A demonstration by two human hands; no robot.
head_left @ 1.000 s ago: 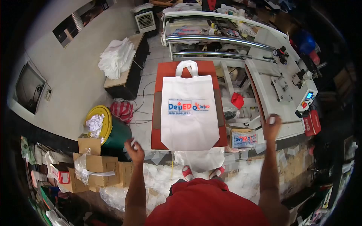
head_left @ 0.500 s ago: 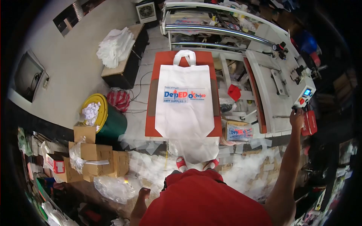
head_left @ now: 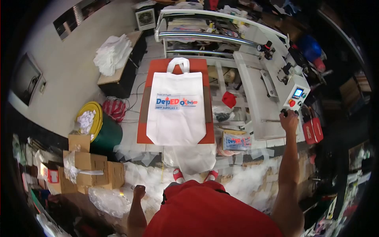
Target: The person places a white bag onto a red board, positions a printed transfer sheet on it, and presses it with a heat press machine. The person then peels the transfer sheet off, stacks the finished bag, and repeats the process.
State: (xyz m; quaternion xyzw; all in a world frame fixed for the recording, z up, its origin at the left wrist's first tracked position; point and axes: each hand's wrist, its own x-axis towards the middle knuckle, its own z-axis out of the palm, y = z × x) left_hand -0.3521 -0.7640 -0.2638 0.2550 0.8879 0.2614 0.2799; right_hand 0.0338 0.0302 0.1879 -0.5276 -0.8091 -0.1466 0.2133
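A white bag (head_left: 177,126) with looped handles lies flat on a red board (head_left: 142,130), its blue and red print facing up. My right hand (head_left: 290,119) is closed at a black handle (head_left: 283,112) under the control box (head_left: 297,94) of the white machine, to the right of the bag. Low on the left, away from the bag, my left hand (head_left: 139,191) hangs closed; whether anything is in it is too small to tell.
White machine frame and chrome rollers (head_left: 209,36) stand behind the board. Cardboard boxes (head_left: 90,164) and a green bin (head_left: 108,132) are on the left. White bags (head_left: 113,55) lie on a side table. A red case (head_left: 312,131) hangs at the right.
The whole view has shifted, with the bag and machine now further left in the frame. My right hand stays at the handle. The second red board beside the machine no longer shows.
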